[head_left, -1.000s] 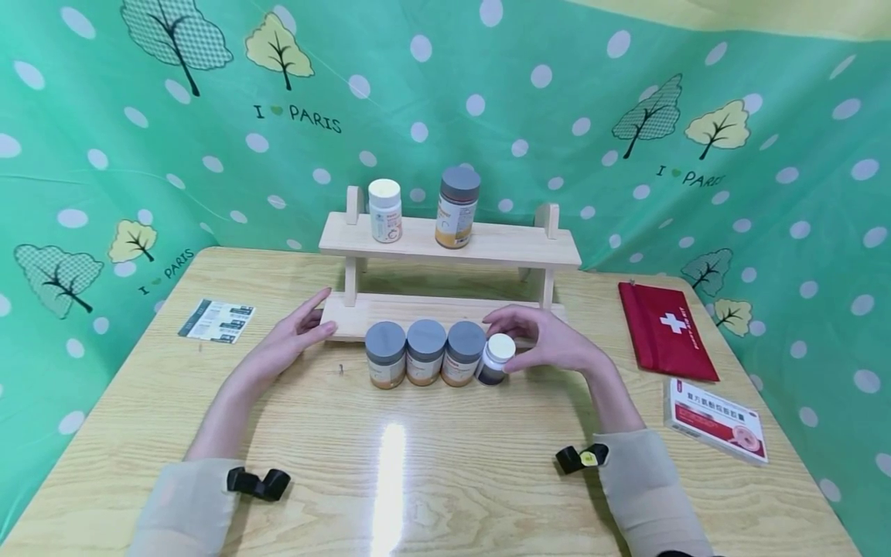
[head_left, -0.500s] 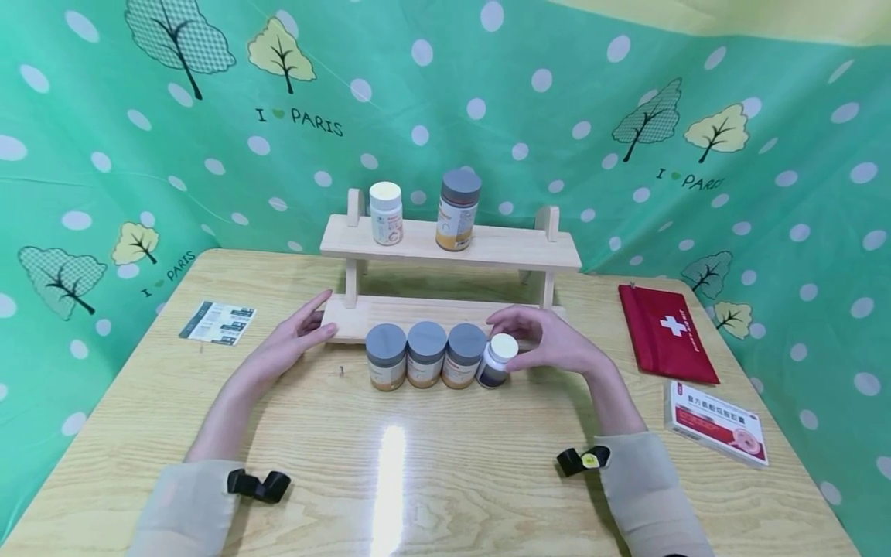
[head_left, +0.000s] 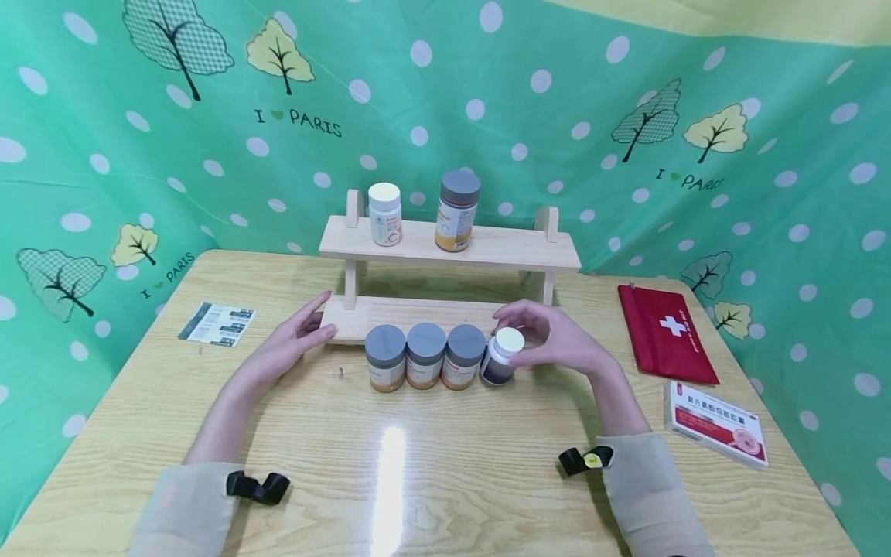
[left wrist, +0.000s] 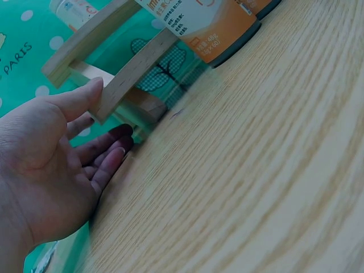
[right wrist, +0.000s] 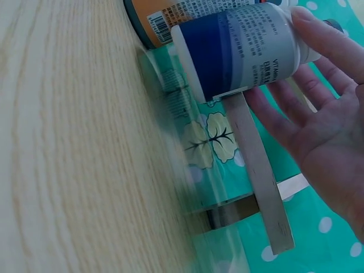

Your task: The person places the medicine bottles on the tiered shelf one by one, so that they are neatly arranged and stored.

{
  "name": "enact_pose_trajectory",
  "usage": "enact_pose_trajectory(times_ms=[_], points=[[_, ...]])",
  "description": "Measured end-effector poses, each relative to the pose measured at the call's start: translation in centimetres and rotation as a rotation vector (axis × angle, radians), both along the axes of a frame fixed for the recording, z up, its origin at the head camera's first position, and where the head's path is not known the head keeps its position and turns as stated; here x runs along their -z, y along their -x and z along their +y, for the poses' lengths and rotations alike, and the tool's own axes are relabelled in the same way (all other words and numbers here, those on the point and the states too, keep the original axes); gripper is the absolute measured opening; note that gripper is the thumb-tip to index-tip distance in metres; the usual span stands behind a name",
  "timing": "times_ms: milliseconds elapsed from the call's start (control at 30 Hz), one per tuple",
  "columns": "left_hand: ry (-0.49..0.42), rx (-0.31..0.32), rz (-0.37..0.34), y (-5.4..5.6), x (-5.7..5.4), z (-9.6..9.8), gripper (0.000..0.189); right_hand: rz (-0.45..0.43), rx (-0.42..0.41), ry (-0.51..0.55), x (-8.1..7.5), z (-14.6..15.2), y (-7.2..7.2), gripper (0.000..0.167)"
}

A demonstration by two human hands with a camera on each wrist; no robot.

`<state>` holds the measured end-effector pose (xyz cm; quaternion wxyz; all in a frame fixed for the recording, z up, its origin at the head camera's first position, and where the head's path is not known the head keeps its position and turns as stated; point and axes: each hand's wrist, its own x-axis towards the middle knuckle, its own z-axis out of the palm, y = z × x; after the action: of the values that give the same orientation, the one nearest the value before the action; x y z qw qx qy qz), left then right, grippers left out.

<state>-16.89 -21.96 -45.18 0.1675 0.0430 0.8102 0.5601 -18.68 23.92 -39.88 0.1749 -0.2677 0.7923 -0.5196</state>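
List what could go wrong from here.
The bottle in the right hand is close beside the end jar of the front row; a sideways move could knock that jar.

The right hand holds the bottle near its cap, so it might slip if the grip loosens.

The left hand is at the end of the rack; a bump there could topple the white bottle or tall jar on top.

Place: seemingly a staged set, kind of room hidden
Cloth [head_left: 431,93]: green, printed, hung behind the bench [head_left: 320,441]
Shelf [head_left: 515,243]: small, wooden, bearing medicine jars [head_left: 455,224]
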Motion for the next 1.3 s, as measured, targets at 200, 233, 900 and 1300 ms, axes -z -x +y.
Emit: enact_pose_trajectory(times_ms=[200, 233, 900, 1300], points=[[0.008, -0.001, -0.001, 0.1, 0.1, -0.1, 0.083, -0.001, 0.009, 0.045, -0.3, 0.1, -0.2, 0.065], [0.007, -0.001, -0.002, 0.1, 0.1, -0.1, 0.083, -0.003, 0.014, 0.051, -0.4, 0.1, -0.2, 0.065], [-0.001, -0.005, -0.013, 0.0, 0.0, -0.1, 0.083, 0.028, 0.09, 0.232, -0.7, 0.7, -0.3, 0.053], [0.002, -0.004, -0.011, 0.0, -0.1, -0.2, 0.082, 0.064, 0.183, 0.292, -1.3, 0.2, -0.7, 0.052]])
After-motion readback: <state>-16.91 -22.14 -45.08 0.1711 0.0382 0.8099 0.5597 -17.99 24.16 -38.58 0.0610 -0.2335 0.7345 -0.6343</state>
